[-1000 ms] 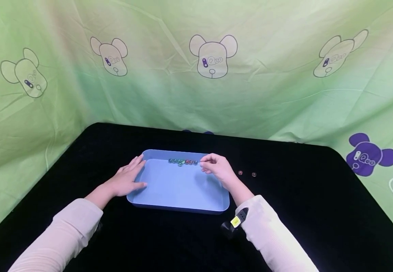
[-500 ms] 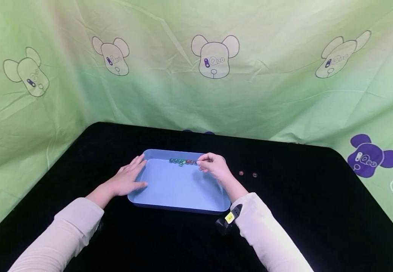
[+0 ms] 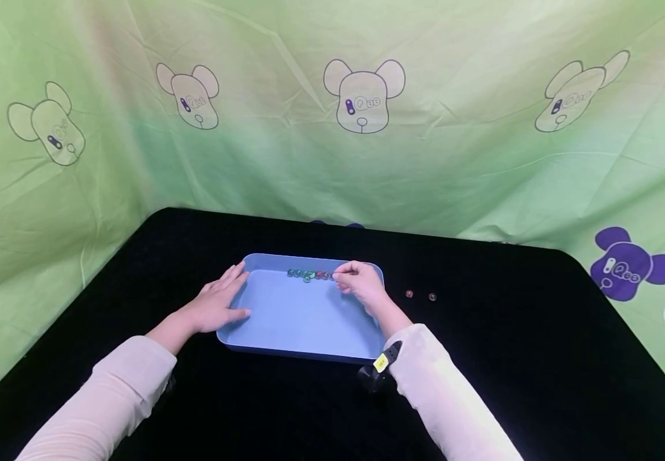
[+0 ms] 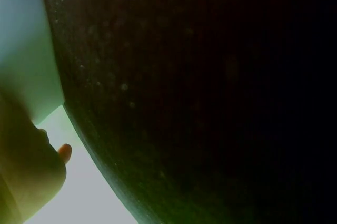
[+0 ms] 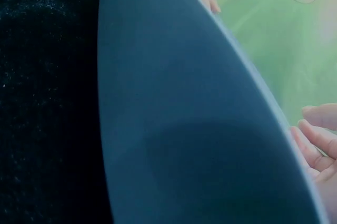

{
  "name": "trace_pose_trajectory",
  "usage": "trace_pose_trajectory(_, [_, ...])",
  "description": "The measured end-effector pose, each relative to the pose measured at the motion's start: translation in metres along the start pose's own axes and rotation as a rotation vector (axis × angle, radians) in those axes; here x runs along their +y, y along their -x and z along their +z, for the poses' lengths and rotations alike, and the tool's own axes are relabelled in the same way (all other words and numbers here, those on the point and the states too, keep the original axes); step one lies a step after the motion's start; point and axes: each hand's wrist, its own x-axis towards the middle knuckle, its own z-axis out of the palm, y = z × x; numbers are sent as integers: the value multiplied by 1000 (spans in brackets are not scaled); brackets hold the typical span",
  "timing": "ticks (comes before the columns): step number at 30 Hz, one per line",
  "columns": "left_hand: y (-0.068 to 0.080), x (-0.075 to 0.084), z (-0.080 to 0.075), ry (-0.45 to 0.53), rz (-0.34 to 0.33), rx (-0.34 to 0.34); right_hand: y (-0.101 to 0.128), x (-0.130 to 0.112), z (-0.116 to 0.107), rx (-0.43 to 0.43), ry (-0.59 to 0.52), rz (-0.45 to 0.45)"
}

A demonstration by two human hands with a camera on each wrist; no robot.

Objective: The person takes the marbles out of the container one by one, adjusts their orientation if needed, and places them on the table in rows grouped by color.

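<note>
Several marbles (image 3: 312, 275) lie inside the blue tray (image 3: 309, 333) along its far edge; probably hard, light, slippery, best pinched by their sides. The left hand (image 3: 217, 304) spreads over the left edge; the right hand (image 3: 362, 282) sits narrow at the row's right end, grip unclear.

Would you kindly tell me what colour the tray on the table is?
The tray is light blue, seen best in the head view.

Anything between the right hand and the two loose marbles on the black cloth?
Yes: the blue tray, at its right wall. The right hand is over the tray; the two loose marbles lie outside, on the black cloth. I see nothing else between.
</note>
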Motion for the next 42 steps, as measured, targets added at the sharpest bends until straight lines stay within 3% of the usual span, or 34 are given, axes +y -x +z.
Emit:
trace_pose_trajectory(4, [0,0,0,10,17,10,-1,2,1,10,-4,9])
trace_pose_trajectory(11, [-1,0,0,-15,-28,-16,-3,1,2,33,2,50])
trace_pose_trajectory(17, [0,0,-1,-10,-29,-19,-2,-3,1,41,4,71])
trace_pose_trajectory(30, [0,0,-1,-17,-28,-15,-3,-18,-3,41,111,67])
trace_pose_trajectory(42, [0,-1,-1,-7,-29,-13,-12,-14,6,40,78,94])
